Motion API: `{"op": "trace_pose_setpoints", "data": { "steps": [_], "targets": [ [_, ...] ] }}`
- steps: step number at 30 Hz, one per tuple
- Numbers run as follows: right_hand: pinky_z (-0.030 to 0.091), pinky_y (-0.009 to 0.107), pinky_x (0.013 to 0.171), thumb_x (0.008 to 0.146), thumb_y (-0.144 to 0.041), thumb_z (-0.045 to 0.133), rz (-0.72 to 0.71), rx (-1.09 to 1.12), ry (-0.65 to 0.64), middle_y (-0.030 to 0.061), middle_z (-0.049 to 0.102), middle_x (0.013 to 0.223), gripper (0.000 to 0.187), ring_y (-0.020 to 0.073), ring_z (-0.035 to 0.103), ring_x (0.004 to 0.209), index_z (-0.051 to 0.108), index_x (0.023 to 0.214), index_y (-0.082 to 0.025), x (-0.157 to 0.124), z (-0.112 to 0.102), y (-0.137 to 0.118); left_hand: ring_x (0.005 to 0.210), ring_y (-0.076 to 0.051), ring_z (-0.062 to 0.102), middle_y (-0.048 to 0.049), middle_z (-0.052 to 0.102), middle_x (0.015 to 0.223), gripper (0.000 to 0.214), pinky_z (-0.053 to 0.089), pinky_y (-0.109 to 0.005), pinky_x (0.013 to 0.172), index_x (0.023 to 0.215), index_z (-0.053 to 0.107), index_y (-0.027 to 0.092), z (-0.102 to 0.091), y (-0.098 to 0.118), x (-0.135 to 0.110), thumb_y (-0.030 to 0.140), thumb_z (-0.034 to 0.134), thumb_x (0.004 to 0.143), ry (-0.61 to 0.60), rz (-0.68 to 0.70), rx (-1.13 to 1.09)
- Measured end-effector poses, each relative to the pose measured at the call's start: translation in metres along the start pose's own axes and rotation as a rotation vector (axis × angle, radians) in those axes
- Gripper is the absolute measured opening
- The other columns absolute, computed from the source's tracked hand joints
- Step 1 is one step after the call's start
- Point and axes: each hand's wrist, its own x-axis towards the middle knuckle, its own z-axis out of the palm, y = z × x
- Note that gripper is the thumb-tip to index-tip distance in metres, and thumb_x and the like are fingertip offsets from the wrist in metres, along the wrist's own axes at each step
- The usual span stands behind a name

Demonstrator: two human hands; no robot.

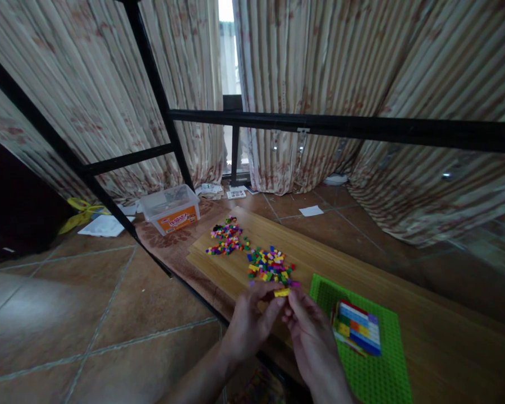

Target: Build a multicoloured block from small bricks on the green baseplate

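Between the fingertips of both hands is a small yellow toy brick. My left hand pinches its left side, and my right hand has thumb and fingers closed at its right end. Just beyond the hands lies a loose pile of coloured bricks on the wooden board. To the right of my right hand a green baseplate carries a block built of layered bricks in blue, white, orange, yellow and red.
A second pile of smaller pieces sits farther back. Behind it stands a clear plastic box with an orange label. Black metal bars cross in front of the curtains. Papers lie on the tiled floor.
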Motion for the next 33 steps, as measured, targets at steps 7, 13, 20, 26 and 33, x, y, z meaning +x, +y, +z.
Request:
{"op": "trace_pose_setpoints", "data": {
  "steps": [7,13,20,26,33],
  "targets": [
    [0.048,0.028,0.072,0.076,-0.047,0.063,-0.232,-0.484,0.161,0.0026,0.066,0.090,0.032,0.0173,0.060,0.082,0.066,0.097,-0.023,-0.024,-0.049,-0.012,0.081,-0.015,0.062,-0.0032,0.068,0.086,0.020,0.046,-0.024,0.075,0.094,0.070,0.020,0.028,0.020,-0.004,0.031,0.055,0.088,-0.213,0.016,0.100],
    [0.046,0.031,0.083,0.084,-0.042,0.054,-0.408,-0.840,0.075,0.0045,0.068,0.098,0.025,0.0193,0.062,0.092,0.068,0.094,-0.024,-0.037,-0.097,-0.035,0.077,-0.014,0.060,-0.0030,0.067,0.083,0.022,0.046,-0.022,0.071,0.095,0.070,0.021,0.053,0.030,0.001,0.033,0.053,0.089,-0.416,0.078,0.122],
    [0.045,0.033,0.081,0.081,-0.046,0.055,-0.495,-0.940,0.242,0.0045,0.066,0.095,0.028,0.0202,0.060,0.089,0.069,0.089,-0.023,0.007,-0.139,-0.062,0.072,-0.015,0.061,-0.0045,0.070,0.085,0.024,0.048,-0.025,0.067,0.096,0.071,0.018,0.090,0.005,0.037,0.030,0.052,0.086,-0.275,0.026,0.067],
    [0.041,0.038,0.089,0.079,-0.043,0.058,-0.533,-0.996,0.201,0.0061,0.063,0.099,0.024,0.0222,0.056,0.097,0.070,0.085,-0.023,0.038,-0.149,-0.058,0.075,-0.016,0.062,-0.0041,0.071,0.083,0.026,0.048,-0.024,0.067,0.090,0.072,0.017,0.110,-0.024,0.059,0.035,0.053,0.085,-0.262,-0.049,-0.022],
    [0.041,0.036,0.088,0.080,-0.037,0.055,-0.502,-1.008,0.042,0.0045,0.064,0.095,0.021,0.0201,0.058,0.093,0.070,0.085,-0.023,0.050,-0.150,-0.058,0.072,-0.014,0.060,-0.0025,0.070,0.080,0.027,0.046,-0.023,0.067,0.088,0.073,0.016,0.118,-0.017,0.063,0.035,0.054,0.082,-0.308,-0.149,-0.162]
  ]
}}
